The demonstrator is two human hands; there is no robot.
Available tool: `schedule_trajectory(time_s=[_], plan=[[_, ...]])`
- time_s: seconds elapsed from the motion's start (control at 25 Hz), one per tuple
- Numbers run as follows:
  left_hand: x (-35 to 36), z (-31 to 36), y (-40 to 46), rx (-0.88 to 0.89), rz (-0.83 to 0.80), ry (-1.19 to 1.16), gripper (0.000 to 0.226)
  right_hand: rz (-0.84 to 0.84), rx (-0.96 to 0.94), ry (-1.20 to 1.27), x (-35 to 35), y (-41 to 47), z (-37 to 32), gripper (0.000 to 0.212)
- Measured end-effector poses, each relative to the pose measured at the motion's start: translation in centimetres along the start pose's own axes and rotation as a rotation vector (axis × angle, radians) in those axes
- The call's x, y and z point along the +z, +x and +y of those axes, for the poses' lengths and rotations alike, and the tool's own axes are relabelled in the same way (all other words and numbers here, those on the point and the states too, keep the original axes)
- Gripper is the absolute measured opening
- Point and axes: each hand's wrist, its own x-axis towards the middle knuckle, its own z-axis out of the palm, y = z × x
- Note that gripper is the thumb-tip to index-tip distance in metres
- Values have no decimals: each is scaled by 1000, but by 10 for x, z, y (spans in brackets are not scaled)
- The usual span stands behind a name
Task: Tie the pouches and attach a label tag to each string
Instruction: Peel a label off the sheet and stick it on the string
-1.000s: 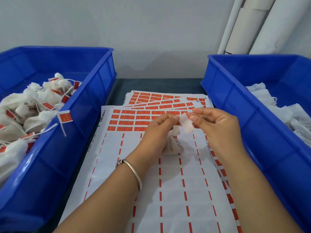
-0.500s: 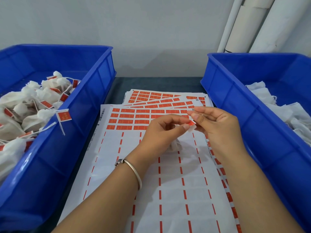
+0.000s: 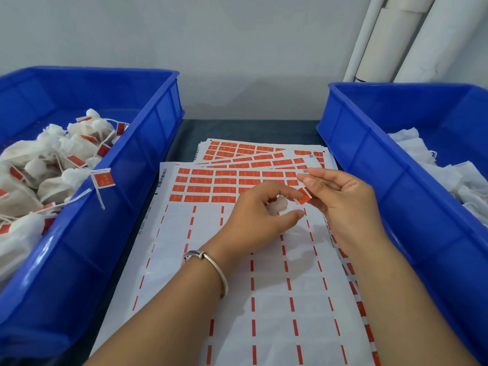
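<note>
Pinching a folded red label tag (image 3: 303, 196) between thumb and fingertips, the right hand (image 3: 340, 196) holds it just above the sticker sheet (image 3: 237, 260), while the left hand (image 3: 260, 220) sits close beside it with thumb and forefinger curved and slightly apart, closed on nothing I can make out. A small white pouch (image 3: 277, 204) shows between the two hands, partly hidden behind the left fingers; whether it hangs from the tag by its string or rests on the sheet cannot be told, and the string itself is too fine to see. The tag looks folded over, so the sealing seems nearly done. The risk, as I judge it, is a weak or crooked fold: if the adhesive halves meet off-line or miss the string, the tag could slip off once the pouch is dropped among the finished ones in the left blue bin (image 3: 148, 143). Untied pouches wait in the right blue bin (image 3: 369, 143).
</note>
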Motion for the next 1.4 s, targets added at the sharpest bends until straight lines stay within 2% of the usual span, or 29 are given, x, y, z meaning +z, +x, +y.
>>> schedule_trajectory(time_s=[0.16, 0.28, 0.4, 0.64, 0.88, 1.08, 1.24, 1.4], plan=[[2, 2, 2, -69, 80, -124, 5, -33, 2, 17, 2, -1, -1, 14], [2, 2, 4, -108, 150, -155, 16, -67, -25, -17, 7, -4, -1, 20], [0, 1, 6, -144, 179, -188, 2, -69, -36, 13, 8, -3, 2, 26], [-4, 3, 8, -217, 248, -406, 10, -139, -18, -83, 14, -3, 10, 34], [-5, 7, 9, -213, 242, -427, 18, -131, -21, -28, 17, -5, 8, 45], [-12, 10, 8, -240, 214, -360, 10, -124, 6, -16, 16, -7, 6, 36], [-21, 19, 8, -276, 170, -235, 12, -131, 15, -38, 16, -6, 9, 40], [-35, 31, 6, -302, 233, -166, 13, -282, 24, -132, 18, -7, 16, 46]])
